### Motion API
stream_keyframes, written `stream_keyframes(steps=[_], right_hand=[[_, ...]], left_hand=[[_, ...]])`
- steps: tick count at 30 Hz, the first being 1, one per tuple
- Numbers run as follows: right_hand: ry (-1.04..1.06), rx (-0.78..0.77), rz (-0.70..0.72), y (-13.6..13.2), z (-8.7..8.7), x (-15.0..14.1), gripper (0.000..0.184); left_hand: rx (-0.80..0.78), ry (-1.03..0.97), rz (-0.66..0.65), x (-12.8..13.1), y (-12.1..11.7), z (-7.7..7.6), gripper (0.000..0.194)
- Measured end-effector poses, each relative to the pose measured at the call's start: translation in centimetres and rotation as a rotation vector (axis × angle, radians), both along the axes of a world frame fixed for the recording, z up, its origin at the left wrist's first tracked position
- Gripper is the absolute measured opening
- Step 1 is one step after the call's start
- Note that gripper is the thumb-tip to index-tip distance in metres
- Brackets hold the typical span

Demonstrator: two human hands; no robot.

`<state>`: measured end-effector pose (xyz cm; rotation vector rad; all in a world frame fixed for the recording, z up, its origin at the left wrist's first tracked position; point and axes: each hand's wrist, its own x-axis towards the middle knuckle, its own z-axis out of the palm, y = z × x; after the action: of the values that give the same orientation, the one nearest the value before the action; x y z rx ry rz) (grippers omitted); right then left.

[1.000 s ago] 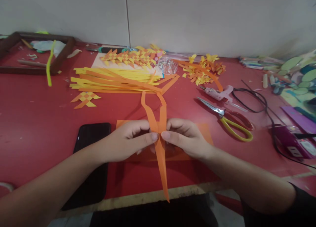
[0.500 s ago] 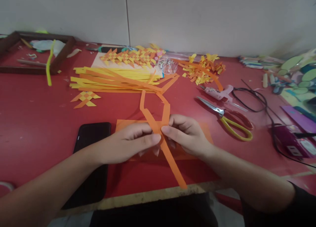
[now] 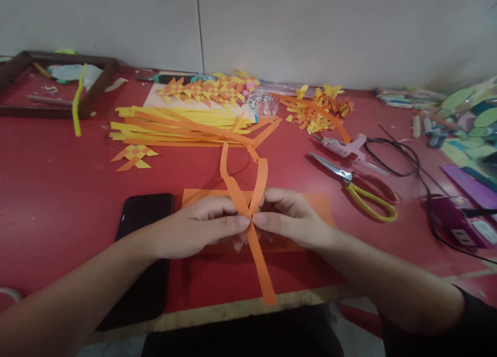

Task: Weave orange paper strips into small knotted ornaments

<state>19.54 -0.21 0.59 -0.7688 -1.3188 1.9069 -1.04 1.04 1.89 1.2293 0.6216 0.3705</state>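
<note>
Both hands meet in the middle, above an orange paper sheet (image 3: 310,207) on the red table. Between them are crossed orange paper strips (image 3: 259,186); two ends rise away from me and one tail hangs toward the table's near edge. My left hand (image 3: 217,222) pinches the crossing from the left, thumb on top. My right hand (image 3: 289,220) pinches it from the right, its thumb tip almost touching the other. The fingers beneath are partly hidden. Behind the hands lies a pile of yellow and orange paper strips (image 3: 182,127).
A black phone (image 3: 145,243) lies under my left forearm. On the right are scissors (image 3: 349,178), a pink glue gun (image 3: 344,146) and a dark cable. Woven paper pieces (image 3: 205,90) and paper scraps (image 3: 320,111) lie at the back. A brown frame (image 3: 91,90) sits far left.
The thumbs have come closer together and pinch the crossing of the strips. The strips have narrowed there, and the hanging tail has swung left and points more straight toward me.
</note>
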Motion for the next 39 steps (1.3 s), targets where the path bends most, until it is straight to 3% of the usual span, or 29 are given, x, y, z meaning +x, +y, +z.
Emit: stream_keyframes(steps=[3,7,12,18,25,32,36,39], right_hand=[[-0.021,-0.015,0.017,-0.06,-0.01,0.04,0.018],[0.019,-0.042,-0.021,-0.21,-0.05,0.13,0.021],[-0.022,-0.029,0.042,-0.26,-0.01,0.14,0.02],[-0.03,0.063,-0.036,-0.23,0.02,-0.02,0.017],[-0.098,0.065,-0.097,-0.13,-0.08,-0.07,0.028],[-0.071,-0.064,-0.045,-0.28,0.16,-0.09,0.026],[-0.078,0.003,-0.082,-0.33,0.03,-0.15,0.025],[-0.103,0.048,-0.124,-0.19,-0.12,-0.12,0.027]], left_hand=[[-0.01,0.008,0.018,0.06,-0.05,0.03,0.023],[0.173,-0.001,0.004,0.0,0.13,-0.08,0.025],[0.321,0.037,0.005,-0.06,0.28,-0.4,0.028],[0.267,0.027,0.061,0.17,0.2,-0.42,0.024],[0.176,0.022,0.059,0.14,0.11,-0.07,0.029],[0.287,0.075,0.048,0.12,0.31,-0.04,0.024],[0.34,0.097,0.064,0.08,0.31,-0.29,0.026],[0.293,0.064,0.106,0.07,0.22,-0.43,0.023]])
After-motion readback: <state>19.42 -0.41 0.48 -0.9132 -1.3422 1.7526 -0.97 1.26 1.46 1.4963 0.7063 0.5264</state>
